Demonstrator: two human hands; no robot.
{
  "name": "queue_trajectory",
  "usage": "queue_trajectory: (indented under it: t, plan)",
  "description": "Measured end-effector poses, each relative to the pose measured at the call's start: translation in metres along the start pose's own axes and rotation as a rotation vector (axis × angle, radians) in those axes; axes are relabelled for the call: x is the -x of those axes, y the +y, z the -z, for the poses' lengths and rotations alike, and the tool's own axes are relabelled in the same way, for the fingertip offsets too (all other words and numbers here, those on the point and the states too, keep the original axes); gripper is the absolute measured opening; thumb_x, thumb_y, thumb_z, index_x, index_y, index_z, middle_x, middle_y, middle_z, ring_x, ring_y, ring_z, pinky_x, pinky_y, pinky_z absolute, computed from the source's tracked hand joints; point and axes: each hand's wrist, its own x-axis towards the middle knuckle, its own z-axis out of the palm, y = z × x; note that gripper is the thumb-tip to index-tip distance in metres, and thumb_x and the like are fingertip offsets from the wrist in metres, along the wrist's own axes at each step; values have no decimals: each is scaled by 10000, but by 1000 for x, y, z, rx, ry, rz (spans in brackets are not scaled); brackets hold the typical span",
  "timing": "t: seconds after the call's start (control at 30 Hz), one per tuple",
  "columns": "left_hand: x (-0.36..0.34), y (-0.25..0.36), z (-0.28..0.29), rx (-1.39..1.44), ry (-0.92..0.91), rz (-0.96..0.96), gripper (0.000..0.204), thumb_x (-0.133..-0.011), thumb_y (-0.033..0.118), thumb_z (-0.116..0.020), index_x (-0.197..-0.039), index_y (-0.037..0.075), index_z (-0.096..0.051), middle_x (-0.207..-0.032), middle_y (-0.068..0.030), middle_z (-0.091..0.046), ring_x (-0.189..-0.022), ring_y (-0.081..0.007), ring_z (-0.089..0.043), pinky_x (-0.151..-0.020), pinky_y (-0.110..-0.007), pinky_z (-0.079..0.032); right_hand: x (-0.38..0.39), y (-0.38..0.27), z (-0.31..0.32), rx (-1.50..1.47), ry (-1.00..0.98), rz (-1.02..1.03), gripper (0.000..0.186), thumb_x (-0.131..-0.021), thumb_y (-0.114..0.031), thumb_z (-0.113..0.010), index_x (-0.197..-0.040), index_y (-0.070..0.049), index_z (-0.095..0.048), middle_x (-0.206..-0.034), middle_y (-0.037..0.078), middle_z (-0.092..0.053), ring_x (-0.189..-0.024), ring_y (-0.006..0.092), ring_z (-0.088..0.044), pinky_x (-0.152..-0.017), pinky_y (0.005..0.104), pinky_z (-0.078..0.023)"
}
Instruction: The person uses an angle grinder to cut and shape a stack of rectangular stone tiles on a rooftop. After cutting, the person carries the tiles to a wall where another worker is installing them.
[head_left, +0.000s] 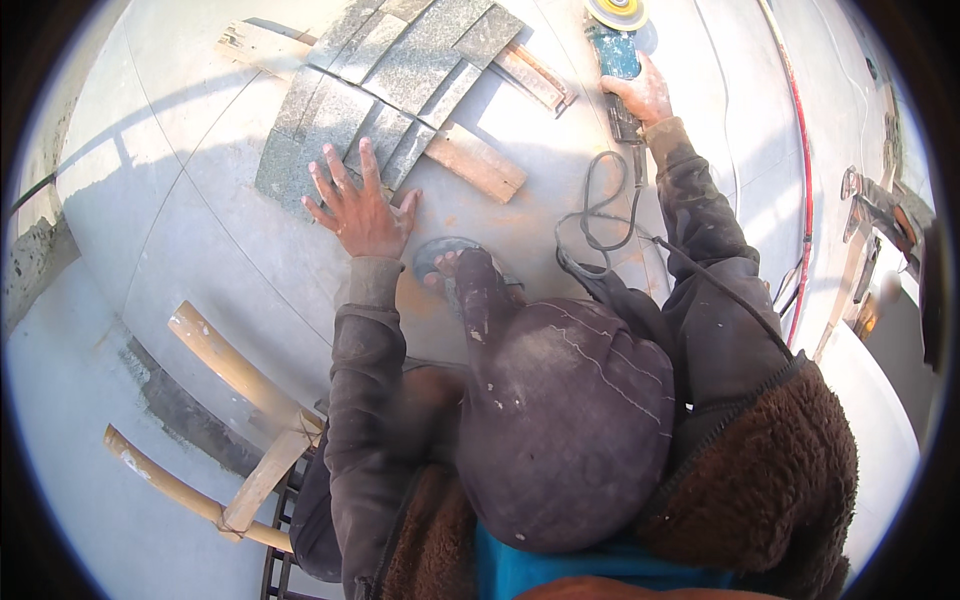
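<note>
My left hand (368, 212) has its fingers spread at the near edge of a stepped panel of grey stone tiles (410, 65); the fingertips touch the stone. Strips of wood lie under the panel, one wooden plank (475, 163) sticking out on its right. Out to the right, my right hand (645, 92) is wrapped round the body of a blue angle grinder (614, 52). Its yellow disc (618, 10) points away from me, apart from the stone. Whether the disc spins I cannot tell. A dark power cord (588, 222) loops back from the grinder.
Beside my left arm stand light wooden legs joined by a crosspiece (265, 482). A red hose (803, 150) runs along the pale floor on the right. My sandalled foot (445, 262) is just right of my left hand. At the far right are blurred tools (885, 215).
</note>
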Motion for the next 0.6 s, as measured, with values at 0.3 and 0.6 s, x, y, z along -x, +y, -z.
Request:
queue_trajectory:
  t: [0.3, 0.6]
  plan:
    - [-4, -2, -8, -43, -30, -41, 944, -783, 354, -759, -1581, 270, -262, -1644, -159, -168, -1507, -399, -179, -1187, -654, -123, -7, 19, -5, 94, 56, 56, 564, -663, -326, -785, -1110, -17, -639, -1043, 176, -681, -971, 324, -644, -882, 402, -499]
    - [8, -28, -10, 109, 126, -61, 969, -787, 539, -762, -1552, 141, -319, -1592, -175, -278, -1472, -380, -266, -1179, -603, -216, 3, -15, 9, 47, -73, 58, 626, -687, -267, -783, -1202, 28, -584, -1132, 212, -665, -1065, 349, -636, -933, 414, -493]
